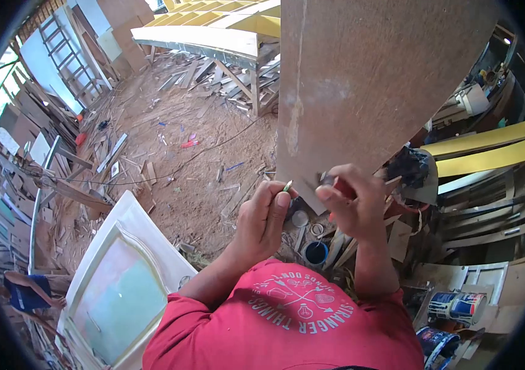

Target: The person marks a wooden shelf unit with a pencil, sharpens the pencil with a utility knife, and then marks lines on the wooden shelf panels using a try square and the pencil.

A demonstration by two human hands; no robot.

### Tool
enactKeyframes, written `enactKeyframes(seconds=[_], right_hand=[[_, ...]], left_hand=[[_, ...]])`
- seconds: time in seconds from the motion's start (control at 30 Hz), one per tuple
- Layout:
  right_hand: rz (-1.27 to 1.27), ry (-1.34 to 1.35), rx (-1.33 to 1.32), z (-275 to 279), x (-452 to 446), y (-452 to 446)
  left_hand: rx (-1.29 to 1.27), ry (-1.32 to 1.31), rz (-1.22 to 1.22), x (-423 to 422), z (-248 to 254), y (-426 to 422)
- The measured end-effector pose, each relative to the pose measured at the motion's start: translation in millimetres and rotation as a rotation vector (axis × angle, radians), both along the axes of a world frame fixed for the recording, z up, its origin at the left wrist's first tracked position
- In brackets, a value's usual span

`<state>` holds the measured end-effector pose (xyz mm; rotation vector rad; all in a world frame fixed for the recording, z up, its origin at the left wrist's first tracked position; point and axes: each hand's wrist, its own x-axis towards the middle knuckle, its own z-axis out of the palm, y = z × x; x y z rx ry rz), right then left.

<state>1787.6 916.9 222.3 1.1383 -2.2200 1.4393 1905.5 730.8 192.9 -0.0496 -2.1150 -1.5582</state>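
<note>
My left hand (261, 217) is closed in front of my chest, around a short pencil (287, 186) whose pale tip points up past the thumb. Just to the right, my right hand (356, 198) is raised with curled fingers. A small dark thing (324, 179) shows at its fingertips, blurred, so its kind is unclear. The two hands are apart. Behind them, a large brown wooden board (361, 80) reaches from the top of the view down to near the fingers.
A small bucket (316, 253) of dark liquid stands below my hands. On the left leans a white-framed panel (151, 228), with a person in blue (28, 293) beyond it. Wood scraps litter the dirt floor (182, 135). Paint cans (456, 307) and yellow curved strips (490, 145) are at right.
</note>
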Motion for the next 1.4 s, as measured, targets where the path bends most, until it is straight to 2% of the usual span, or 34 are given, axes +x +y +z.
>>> enactKeyframes(seconds=[0.1, 0.7, 0.8, 0.87, 0.9, 0.97, 1.03, 1.13, 1.27, 1.4], right_hand=[[0.066, 0.17, 0.045, -5, 5, -12], [0.048, 0.239, 0.15, -5, 7, -23], [-0.038, 0.286, 0.107, -12, 3, -30], [-0.307, 0.428, 0.132, -33, -25, -26], [-0.478, 0.168, 0.036, -28, -52, -9], [-0.595, -0.029, -0.116, -14, -77, 12], [-0.521, 0.071, -0.235, 0, -69, 17], [-0.331, 0.111, -0.031, -2, -42, 13], [-0.126, 0.081, 0.025, 2, -4, -9], [0.014, 0.205, 0.078, -1, 11, -25]], left_hand=[[0.012, 0.069, 0.032, -6, -6, 1], [-0.189, 0.159, 0.089, -8, -13, -5], [-0.183, 0.039, 0.07, -8, -3, -10], [-0.197, 0.066, 0.012, 2, 0, -7], [-0.207, 0.079, -0.021, 8, 1, -7], [-0.119, 0.042, -0.001, 14, -6, -9], [-0.042, 0.06, 0.061, 4, -11, -11], [0.081, 0.011, 0.024, 1, -6, -10], [0.028, -0.026, -0.012, 0, -3, -16], [0.006, 0.061, -0.014, -4, -11, -15]])
